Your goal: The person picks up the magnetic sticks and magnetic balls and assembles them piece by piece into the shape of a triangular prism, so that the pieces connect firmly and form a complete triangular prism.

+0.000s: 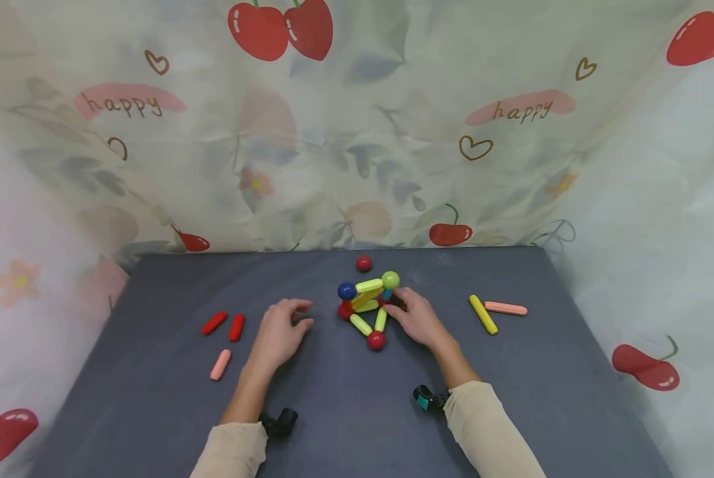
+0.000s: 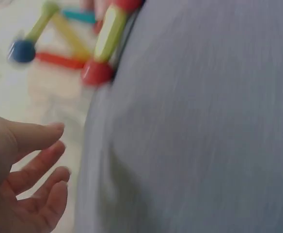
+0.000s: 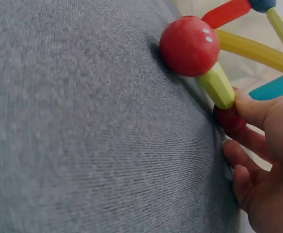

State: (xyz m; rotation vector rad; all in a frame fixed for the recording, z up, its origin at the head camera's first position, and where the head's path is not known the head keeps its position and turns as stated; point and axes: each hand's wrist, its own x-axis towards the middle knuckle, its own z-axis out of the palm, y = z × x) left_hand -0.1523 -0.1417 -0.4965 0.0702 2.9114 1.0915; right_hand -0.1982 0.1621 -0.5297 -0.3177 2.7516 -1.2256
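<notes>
A frame of sticks and balls stands mid-table, with a triangle of yellow-green sticks (image 1: 361, 324) and red balls (image 1: 377, 340) at its base. A blue ball (image 1: 347, 291) and a green ball (image 1: 390, 279) sit raised, joined by a yellow-green stick. My right hand (image 1: 419, 320) pinches the right corner's red ball (image 3: 228, 118) between thumb and fingers, beside a teal stick (image 3: 275, 87). A red stick (image 3: 226, 13) and a thick yellow stick (image 3: 255, 51) slant upward. Left of the frame, apart from it, my left hand (image 1: 282, 332) holds nothing, its fingers loosely bent.
A loose red ball (image 1: 363, 263) lies behind the frame. On the left are two red sticks (image 1: 214, 322) and a pink stick (image 1: 220, 365). A yellow stick (image 1: 483, 315) and another pink stick (image 1: 506, 308) lie right. A printed curtain (image 1: 357, 166) hangs behind the dark table (image 1: 345, 425).
</notes>
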